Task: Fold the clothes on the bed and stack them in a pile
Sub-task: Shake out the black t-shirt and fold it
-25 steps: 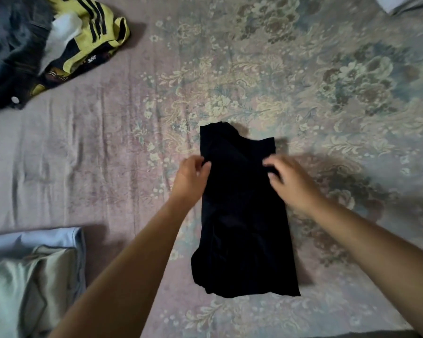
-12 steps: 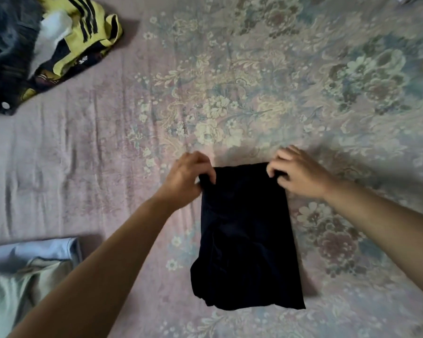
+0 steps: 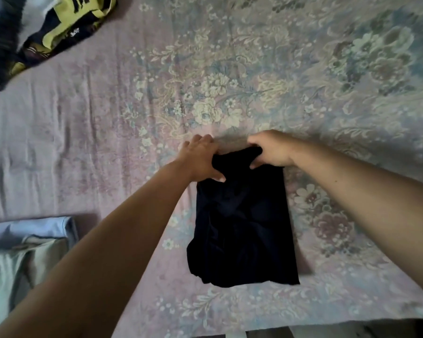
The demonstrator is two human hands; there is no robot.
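The scene is viewed from a single head-worn camera, aimed forward and steeply down, close above both hands point(image 3: 237, 154).

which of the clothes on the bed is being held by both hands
The black garment in the middle: the left hand and right hand grip its far edge. The yellow striped one and the folded pile lie untouched.

A black garment point(image 3: 242, 228) lies partly folded on the floral bedsheet point(image 3: 254, 69). The left hand point(image 3: 200, 158) and right hand point(image 3: 270, 150) each grip a far corner of it, thumbs on top. A folded pile point(image 3: 22, 252), light blue under pale green, sits at lower left. A yellow-and-black striped shirt point(image 3: 66, 28) and dark clothing point(image 3: 0, 40) lie at upper left.
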